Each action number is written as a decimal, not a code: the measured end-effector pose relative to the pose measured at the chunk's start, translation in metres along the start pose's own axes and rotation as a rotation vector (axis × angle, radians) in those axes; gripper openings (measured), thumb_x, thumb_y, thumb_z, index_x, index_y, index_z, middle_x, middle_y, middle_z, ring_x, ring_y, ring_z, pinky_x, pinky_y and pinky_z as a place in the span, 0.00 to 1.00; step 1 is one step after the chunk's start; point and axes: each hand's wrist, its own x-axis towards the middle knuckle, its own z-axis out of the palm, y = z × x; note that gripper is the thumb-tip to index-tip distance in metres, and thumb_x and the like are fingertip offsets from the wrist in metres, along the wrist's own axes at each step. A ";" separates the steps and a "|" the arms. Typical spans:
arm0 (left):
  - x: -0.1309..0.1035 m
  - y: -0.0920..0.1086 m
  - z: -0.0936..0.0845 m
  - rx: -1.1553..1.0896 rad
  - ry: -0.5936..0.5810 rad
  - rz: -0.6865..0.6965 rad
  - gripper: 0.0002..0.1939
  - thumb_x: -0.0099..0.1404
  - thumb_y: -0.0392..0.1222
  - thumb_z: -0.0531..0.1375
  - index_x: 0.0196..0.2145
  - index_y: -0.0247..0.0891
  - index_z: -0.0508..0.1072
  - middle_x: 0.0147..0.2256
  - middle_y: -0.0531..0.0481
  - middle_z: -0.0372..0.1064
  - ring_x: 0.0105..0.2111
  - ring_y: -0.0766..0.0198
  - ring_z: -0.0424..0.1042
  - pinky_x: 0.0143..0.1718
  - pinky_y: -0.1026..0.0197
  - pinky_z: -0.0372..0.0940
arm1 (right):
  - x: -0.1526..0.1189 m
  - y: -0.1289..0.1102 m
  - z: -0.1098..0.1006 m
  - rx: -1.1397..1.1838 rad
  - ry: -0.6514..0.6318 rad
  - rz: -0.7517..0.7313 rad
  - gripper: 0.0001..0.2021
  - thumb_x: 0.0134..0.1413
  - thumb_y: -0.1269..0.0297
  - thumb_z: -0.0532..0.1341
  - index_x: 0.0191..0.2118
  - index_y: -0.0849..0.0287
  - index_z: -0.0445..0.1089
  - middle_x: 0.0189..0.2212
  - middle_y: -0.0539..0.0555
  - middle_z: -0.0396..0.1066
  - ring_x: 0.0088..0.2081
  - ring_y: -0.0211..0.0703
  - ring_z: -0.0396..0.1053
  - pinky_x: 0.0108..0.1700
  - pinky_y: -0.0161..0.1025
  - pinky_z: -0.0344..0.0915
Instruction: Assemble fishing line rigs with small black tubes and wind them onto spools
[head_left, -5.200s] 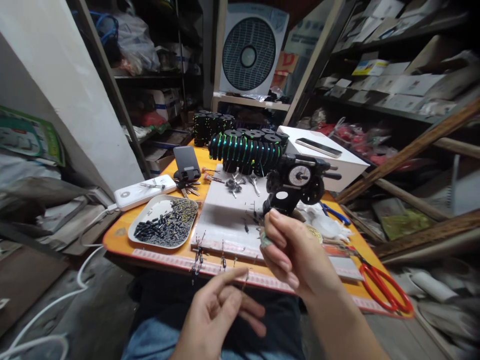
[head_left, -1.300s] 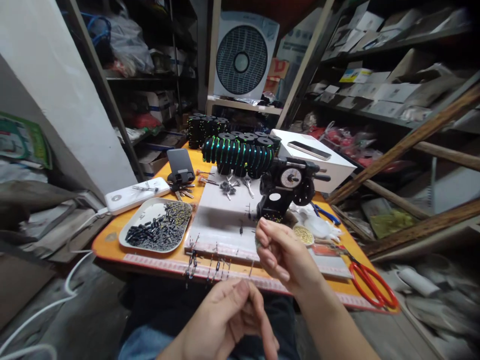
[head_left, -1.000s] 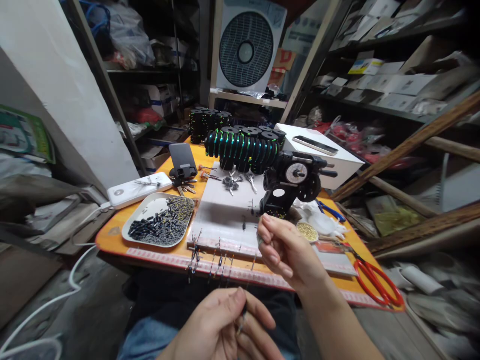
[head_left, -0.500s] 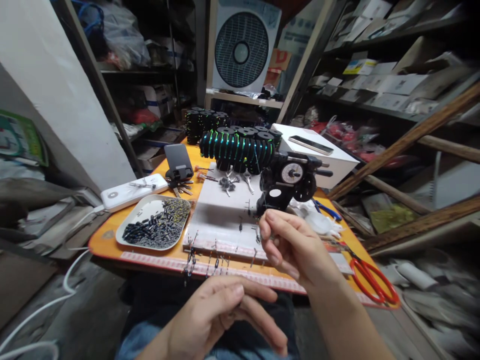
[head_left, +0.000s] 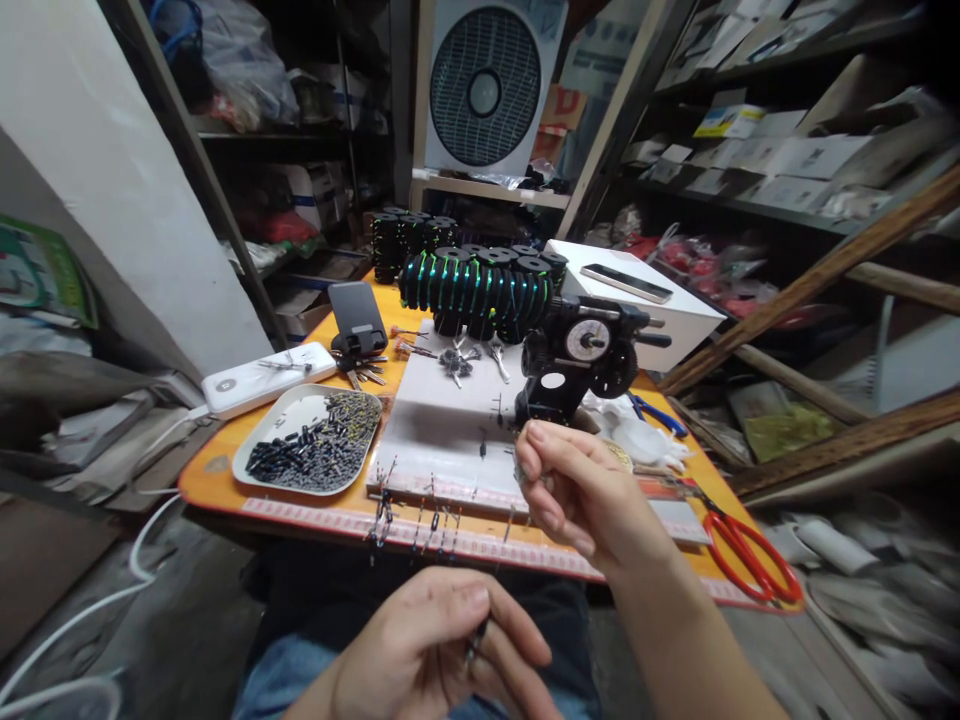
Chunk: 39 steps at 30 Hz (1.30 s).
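My left hand [head_left: 431, 635] is low in front of the table, palm turned inward, its thumb against a small dark piece [head_left: 477, 637] held at the curled fingers. My right hand [head_left: 592, 490] is over the front of the white board [head_left: 435, 405], thumb and forefinger pinched on a thin line that is barely visible now. Behind it stands a black winding device [head_left: 574, 345] with a round dial. Black ribbed spools [head_left: 476, 290] wound with green-blue line reach left from it. Small dark pieces on thin wires [head_left: 435, 520] hang along the table's front edge.
A cream tray [head_left: 244, 470] of small dark cylinders stands at the left, near a white power strip [head_left: 270, 380] and a phone stand [head_left: 358, 320]. Red-handled scissors [head_left: 750, 560], blue-handled pliers [head_left: 656, 413] and a white box [head_left: 637, 265] are at the right.
My left hand has lowered slightly and turned, so the dark piece in it now shows. The right hand keeps its pinch almost in place. The view has shifted slightly.
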 end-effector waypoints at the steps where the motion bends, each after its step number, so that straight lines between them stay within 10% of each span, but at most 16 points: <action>1: 0.000 0.000 0.000 0.002 0.011 -0.007 0.20 0.72 0.41 0.50 0.39 0.24 0.78 0.34 0.34 0.80 0.35 0.56 0.81 0.39 0.61 0.72 | 0.000 0.000 0.000 -0.002 0.004 0.001 0.15 0.60 0.57 0.60 0.26 0.60 0.66 0.12 0.45 0.64 0.08 0.23 0.47 0.09 0.20 0.43; 8: -0.001 0.002 0.003 0.103 0.039 0.017 0.20 0.71 0.44 0.51 0.40 0.27 0.79 0.35 0.36 0.81 0.35 0.55 0.81 0.40 0.57 0.71 | 0.000 -0.001 0.003 -0.027 0.019 -0.003 0.15 0.60 0.56 0.60 0.26 0.60 0.66 0.12 0.45 0.64 0.09 0.23 0.47 0.10 0.20 0.42; 13: 0.010 0.026 0.015 0.682 0.162 0.182 0.19 0.70 0.39 0.54 0.55 0.32 0.71 0.41 0.39 0.79 0.47 0.52 0.75 0.56 0.50 0.60 | -0.003 -0.012 0.005 -0.230 0.035 -0.050 0.15 0.62 0.52 0.59 0.33 0.59 0.71 0.12 0.43 0.62 0.09 0.24 0.46 0.11 0.21 0.42; 28: 0.032 0.041 0.030 1.020 0.369 0.160 0.19 0.72 0.51 0.49 0.37 0.34 0.70 0.24 0.49 0.72 0.17 0.66 0.73 0.20 0.66 0.64 | -0.001 -0.010 0.006 -0.242 0.032 -0.024 0.16 0.60 0.51 0.60 0.38 0.61 0.73 0.09 0.42 0.60 0.08 0.25 0.49 0.11 0.22 0.46; 39: 0.026 0.013 0.006 0.419 0.303 0.131 0.22 0.67 0.55 0.56 0.27 0.32 0.69 0.17 0.46 0.75 0.10 0.67 0.70 0.12 0.71 0.58 | 0.016 0.024 0.009 0.215 0.057 0.159 0.23 0.50 0.48 0.64 0.19 0.57 0.55 0.06 0.41 0.57 0.05 0.24 0.42 0.05 0.22 0.42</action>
